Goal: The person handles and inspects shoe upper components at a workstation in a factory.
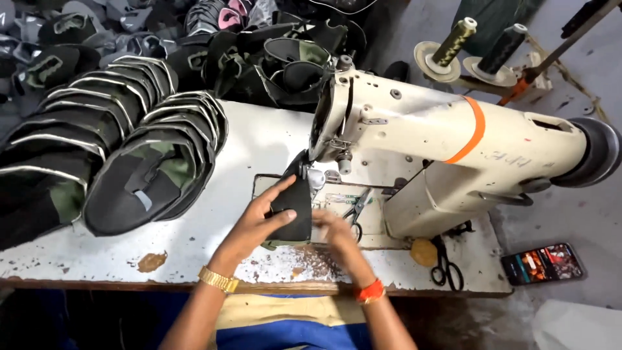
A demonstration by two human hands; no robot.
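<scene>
Here the left hand (256, 223) and the right hand (337, 234) are both on 1 dark shoe piece (295, 210) that stands up under the needle end of a cream sewing machine (440, 146). The piece sits on the white surface (259, 146), right in front of the person, just under the machine's head. The left hand's grip is closed on it: the thumb lies on the near side and the fingers reach up its left edge. The right hand is a bit blurred, so I cannot tell if it pinches the piece or only rests flat on its lower right part. The piece looks thin and bendy, like cloth with a soft lining, and it looks light. It would likely flop or fold if held at 1 corner only, so 2 hands at the edges, close to the needle, seem the best place to hold it. It does not look slippery or easy to break. Small snips (356, 210) lie just beside the right hand, and black scissors (446, 266) lie farther right near a phone (543, 263). 2 rows of stacked shoe pieces (139, 139) lie on the left of the surface, well apart from the hands. 2 thread cones (479, 45) stand behind the machine.
</scene>
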